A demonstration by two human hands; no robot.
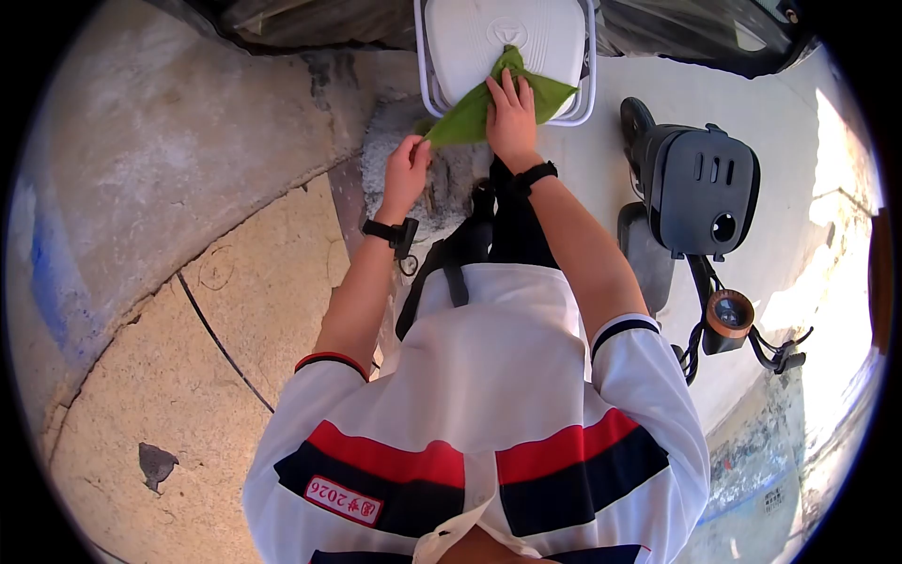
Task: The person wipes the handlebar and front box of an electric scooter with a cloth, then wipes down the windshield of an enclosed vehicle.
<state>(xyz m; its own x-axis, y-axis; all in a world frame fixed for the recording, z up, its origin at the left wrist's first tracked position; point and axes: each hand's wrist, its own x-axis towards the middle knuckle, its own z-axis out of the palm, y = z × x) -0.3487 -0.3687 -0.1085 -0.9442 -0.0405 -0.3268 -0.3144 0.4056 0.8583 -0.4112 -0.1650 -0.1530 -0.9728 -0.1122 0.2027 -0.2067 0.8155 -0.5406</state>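
Observation:
A piece of green cloth lies partly over a white ribbed seat-like top, its left end pulled past the front edge. My left hand pinches that left corner between thumb and fingers. My right hand rests flat on the cloth with its fingers stretched out, pressing it against the white top. White metal tubing runs round the top's sides. Each wrist carries a black band.
A grey scooter body with a round lamp and handlebars stands to my right. Dark plastic-like sheeting hangs behind the white top. The concrete floor has a step edge, a black cable and a dark patch.

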